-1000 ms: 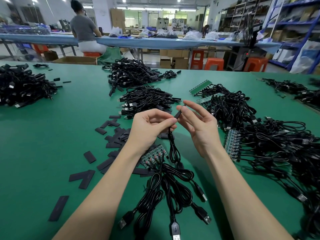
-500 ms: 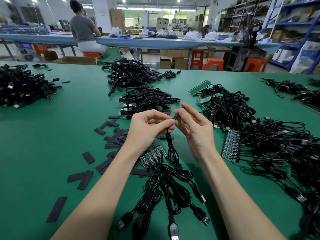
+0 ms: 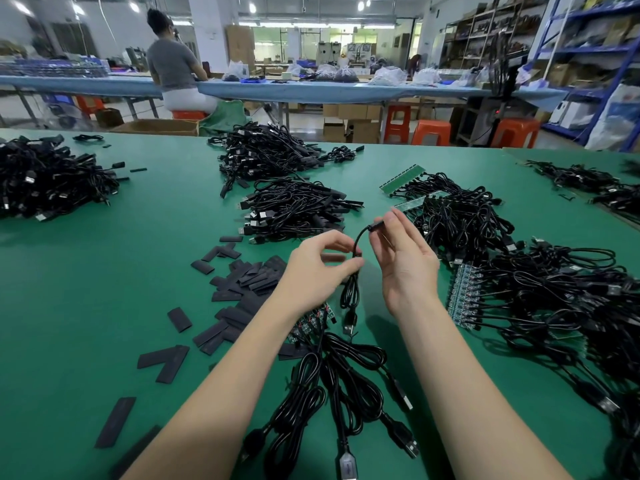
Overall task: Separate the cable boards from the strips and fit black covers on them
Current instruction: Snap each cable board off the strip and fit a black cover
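My left hand (image 3: 320, 268) pinches a black cable (image 3: 356, 247) just below its covered end. My right hand (image 3: 405, 261) holds that end, a small black cover (image 3: 377, 224), between thumb and fingertips, with the other fingers fairly straight. The cable's coil and USB plug (image 3: 349, 323) hang below my hands, above the table. Under my left wrist lies a green strip of boards (image 3: 311, 322) with cables attached. Loose flat black covers (image 3: 242, 282) are scattered to the left of it. Another strip with boards (image 3: 462, 299) lies to the right.
Heaps of finished black cables (image 3: 294, 206) lie beyond my hands and one (image 3: 45, 178) at far left. A tangle of cables on strips (image 3: 554, 292) fills the right side. Bare green strips (image 3: 401, 178) lie farther back. A person (image 3: 173, 67) sits at the far bench.
My hands have moved apart and lifted slightly. The cable now hangs free between them, its coil and plug raised off the table, and my right fingers have opened out.
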